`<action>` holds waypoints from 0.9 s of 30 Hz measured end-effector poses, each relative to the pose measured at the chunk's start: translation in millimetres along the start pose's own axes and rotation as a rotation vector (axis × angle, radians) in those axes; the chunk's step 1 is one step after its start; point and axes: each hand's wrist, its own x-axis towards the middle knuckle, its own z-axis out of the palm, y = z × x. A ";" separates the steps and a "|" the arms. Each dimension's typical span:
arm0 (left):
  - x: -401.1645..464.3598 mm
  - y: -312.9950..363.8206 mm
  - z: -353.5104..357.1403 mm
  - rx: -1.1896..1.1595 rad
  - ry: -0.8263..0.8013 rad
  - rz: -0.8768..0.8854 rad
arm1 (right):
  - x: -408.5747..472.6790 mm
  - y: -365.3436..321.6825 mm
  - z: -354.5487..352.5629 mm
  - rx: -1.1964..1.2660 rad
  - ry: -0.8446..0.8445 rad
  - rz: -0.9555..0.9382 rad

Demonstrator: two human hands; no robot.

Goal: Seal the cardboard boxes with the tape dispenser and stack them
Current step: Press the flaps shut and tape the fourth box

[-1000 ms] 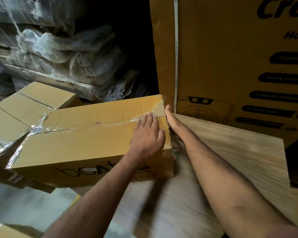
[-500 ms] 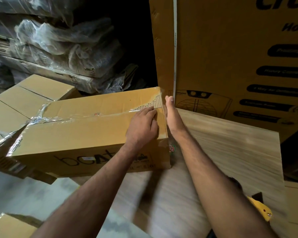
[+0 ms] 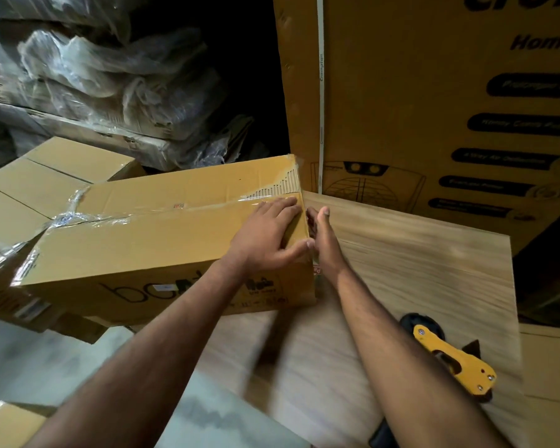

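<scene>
Cardboard box (image 3: 149,244) under left hand (image 3: 265,234), beside right hand (image 3: 324,244).

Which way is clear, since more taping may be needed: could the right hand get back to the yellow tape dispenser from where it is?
Probably yes. The right hand rests open against the box end, holding nothing, and the tape dispenser lies on the wooden board beside the right forearm, with only bare board between them.

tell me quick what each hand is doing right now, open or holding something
Left hand: open, fingers flat on top of the cardboard box at its right end.
Right hand: open, fingers straight against the box's end face, holding nothing.
</scene>
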 end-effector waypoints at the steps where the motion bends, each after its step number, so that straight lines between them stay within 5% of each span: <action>1: -0.5 0.0 0.2 0.060 -0.035 0.011 | 0.1 -0.3 -0.5 0.028 0.035 0.014; 9: 8.0 -3.2 -2.2 0.193 -0.179 0.039 | -13.5 12.1 5.1 -0.043 0.161 0.021; 20: -16.4 -40.6 -14.2 0.008 -0.083 0.152 | -68.2 39.4 40.3 -0.459 0.084 -0.397; 27: -19.0 -38.7 -16.3 0.038 -0.113 0.130 | -81.4 38.9 50.8 -0.512 0.264 -0.554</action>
